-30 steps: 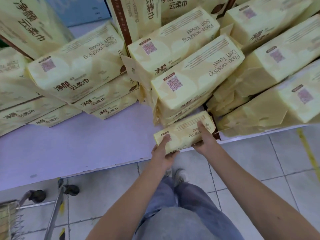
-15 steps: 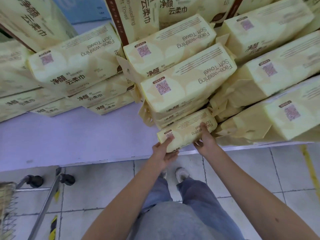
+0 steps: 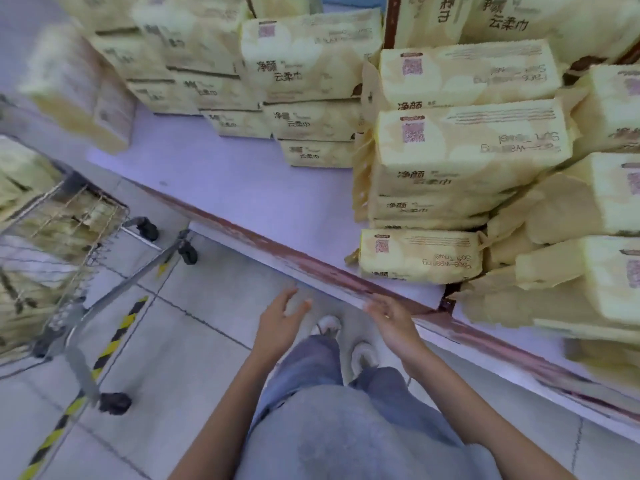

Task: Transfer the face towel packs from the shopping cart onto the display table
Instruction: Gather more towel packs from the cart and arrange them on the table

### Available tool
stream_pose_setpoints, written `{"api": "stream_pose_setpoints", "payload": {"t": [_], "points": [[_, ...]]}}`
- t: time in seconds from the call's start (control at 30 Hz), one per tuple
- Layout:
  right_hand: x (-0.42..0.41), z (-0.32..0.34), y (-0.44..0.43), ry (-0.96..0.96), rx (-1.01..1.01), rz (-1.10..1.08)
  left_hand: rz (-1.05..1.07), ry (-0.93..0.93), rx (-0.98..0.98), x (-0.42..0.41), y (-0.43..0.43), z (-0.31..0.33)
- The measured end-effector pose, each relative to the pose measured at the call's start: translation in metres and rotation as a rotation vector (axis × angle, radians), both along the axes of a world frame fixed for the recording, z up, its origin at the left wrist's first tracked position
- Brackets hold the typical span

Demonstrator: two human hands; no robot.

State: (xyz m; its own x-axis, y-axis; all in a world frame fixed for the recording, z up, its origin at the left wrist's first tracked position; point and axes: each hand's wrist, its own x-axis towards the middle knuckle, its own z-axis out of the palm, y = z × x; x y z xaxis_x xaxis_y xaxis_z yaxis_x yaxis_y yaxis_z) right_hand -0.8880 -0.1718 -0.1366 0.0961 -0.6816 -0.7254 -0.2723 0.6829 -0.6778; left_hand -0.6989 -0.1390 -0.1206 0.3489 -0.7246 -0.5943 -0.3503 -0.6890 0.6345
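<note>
— Where the left hand (image 3: 280, 320) and right hand (image 3: 391, 320) hover off the front edge of the table (image 3: 242, 188), what do they hold?
— Nothing; the fingers are loosely spread. The towel pack (image 3: 420, 256) lies by that edge, at the foot of the stack (image 3: 450, 157). The cart (image 3: 86, 209) stands to the left.

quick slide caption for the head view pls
Empty left hand and right hand hover before a pale yellow face towel pack on the lilac display table.
</note>
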Motion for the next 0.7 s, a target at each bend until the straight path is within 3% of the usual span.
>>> {"api": "stream_pose_setpoints", "payload": {"t": [0.13,0.4,0.7], "points": [[0.027,0.000,0.012,0.023,0.015,0.255,0.190,0.084,0.007,0.006,0.055,0.008],[0.120,0.022,0.039,0.031,-0.183,0.821,0.746,0.184,-0.070,0.046,0.154,0.023],[0.250,0.026,0.055,0.018,-0.330,1.206,1.169,0.304,-0.121,0.123,0.222,0.008]]}}
